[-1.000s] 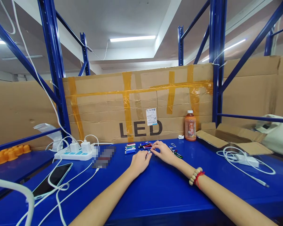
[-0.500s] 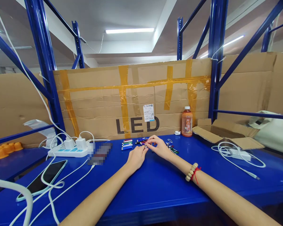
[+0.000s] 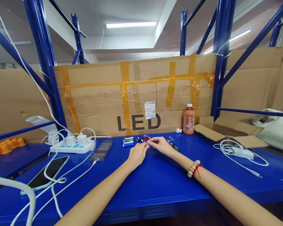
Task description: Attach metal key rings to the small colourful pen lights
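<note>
Both my arms reach out over a blue metal table (image 3: 155, 185). My left hand (image 3: 137, 153) and my right hand (image 3: 160, 145) meet at a small silver item (image 3: 146, 143), each pinching one end of it; it is too small to name. Just behind the hands lies a row of small coloured tubes (image 3: 128, 141) and a loose heap of coloured pen-like pieces (image 3: 143, 137). Small metal clips (image 3: 173, 145) lie right of my right hand. A bead bracelet with a red thread (image 3: 194, 168) sits on my right wrist.
A taped cardboard sheet marked LED (image 3: 136, 94) walls the back. An orange drink bottle (image 3: 189, 119) and an open cardboard box (image 3: 228, 133) stand at the right, with a white charger and cable (image 3: 240, 153). A power strip (image 3: 70, 146), a phone (image 3: 47, 172) and white cables lie left.
The view has shifted slightly, so everything sits a little higher in the picture. My hands stay together at the same spot, still pinching the small silver item.
</note>
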The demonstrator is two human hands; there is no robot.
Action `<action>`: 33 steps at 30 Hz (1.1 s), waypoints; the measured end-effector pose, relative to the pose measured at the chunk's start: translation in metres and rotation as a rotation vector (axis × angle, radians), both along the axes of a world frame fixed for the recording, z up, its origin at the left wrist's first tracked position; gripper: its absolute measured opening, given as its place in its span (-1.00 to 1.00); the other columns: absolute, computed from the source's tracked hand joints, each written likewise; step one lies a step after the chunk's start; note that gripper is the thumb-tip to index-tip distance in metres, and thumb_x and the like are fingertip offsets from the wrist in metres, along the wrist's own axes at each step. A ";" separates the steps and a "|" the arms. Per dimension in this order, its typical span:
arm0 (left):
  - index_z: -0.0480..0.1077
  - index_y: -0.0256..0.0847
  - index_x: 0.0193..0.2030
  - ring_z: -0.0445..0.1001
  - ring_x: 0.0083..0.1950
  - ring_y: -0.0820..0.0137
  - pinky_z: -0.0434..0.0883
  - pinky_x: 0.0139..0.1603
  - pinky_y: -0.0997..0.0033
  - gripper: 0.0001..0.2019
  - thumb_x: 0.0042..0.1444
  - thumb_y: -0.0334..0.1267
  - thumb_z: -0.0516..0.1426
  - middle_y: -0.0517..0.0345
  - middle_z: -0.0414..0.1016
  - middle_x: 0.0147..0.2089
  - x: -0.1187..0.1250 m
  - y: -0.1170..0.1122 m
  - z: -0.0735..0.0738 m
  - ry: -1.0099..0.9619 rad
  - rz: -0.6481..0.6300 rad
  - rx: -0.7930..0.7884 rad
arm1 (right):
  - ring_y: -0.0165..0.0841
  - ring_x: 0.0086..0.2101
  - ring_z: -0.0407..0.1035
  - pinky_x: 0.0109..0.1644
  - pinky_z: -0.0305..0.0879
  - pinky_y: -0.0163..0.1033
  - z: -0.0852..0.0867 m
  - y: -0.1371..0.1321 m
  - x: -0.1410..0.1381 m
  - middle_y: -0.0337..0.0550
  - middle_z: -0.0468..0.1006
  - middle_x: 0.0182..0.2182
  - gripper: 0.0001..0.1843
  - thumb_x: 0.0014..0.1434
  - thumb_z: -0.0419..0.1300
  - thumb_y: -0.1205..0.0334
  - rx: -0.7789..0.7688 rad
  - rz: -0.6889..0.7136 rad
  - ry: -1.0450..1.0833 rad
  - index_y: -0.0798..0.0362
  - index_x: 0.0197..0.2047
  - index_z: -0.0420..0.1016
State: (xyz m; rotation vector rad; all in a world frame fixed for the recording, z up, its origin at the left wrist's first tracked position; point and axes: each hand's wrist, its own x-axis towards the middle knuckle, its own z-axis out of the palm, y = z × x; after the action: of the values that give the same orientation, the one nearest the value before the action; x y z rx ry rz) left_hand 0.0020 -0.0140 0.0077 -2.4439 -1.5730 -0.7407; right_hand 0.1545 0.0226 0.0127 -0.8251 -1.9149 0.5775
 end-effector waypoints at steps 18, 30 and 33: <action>0.26 -0.18 -0.10 0.37 -0.17 0.31 0.27 -0.21 0.38 -0.62 0.23 -0.12 -0.28 0.05 0.37 -0.27 0.000 0.002 0.000 -0.017 0.062 -0.054 | -0.40 -0.43 0.33 -0.37 0.21 -0.32 0.006 -0.005 0.001 -0.13 0.50 -0.43 -0.74 -0.01 0.15 0.11 0.145 -0.052 -0.038 0.14 -0.41 0.52; 0.17 -0.17 -0.14 0.37 -0.21 0.34 0.22 -0.29 0.43 -0.69 0.24 -0.10 -0.28 0.13 0.38 -0.30 -0.002 0.007 -0.001 -0.096 0.057 -0.056 | -0.41 -0.35 0.33 -0.26 0.21 -0.33 0.010 0.011 0.023 -0.15 0.47 -0.35 -0.73 0.11 0.01 0.17 0.232 -0.352 -0.022 0.12 -0.31 0.48; 0.11 -0.16 -0.12 0.38 -0.25 0.35 0.20 -0.34 0.44 -0.73 0.23 -0.10 -0.27 0.14 0.38 -0.30 -0.001 0.005 0.000 -0.114 0.057 -0.072 | -0.45 -0.38 0.32 -0.25 0.20 -0.34 0.012 0.016 0.044 -0.16 0.44 -0.25 -0.75 0.07 0.01 0.30 0.276 -0.593 -0.135 0.07 -0.20 0.44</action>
State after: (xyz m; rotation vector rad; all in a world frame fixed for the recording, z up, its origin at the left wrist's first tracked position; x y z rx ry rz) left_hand 0.0006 -0.0087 0.0074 -2.4350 -1.7316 -0.8418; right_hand 0.1987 0.0382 0.0245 -1.2001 -1.6959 -0.1023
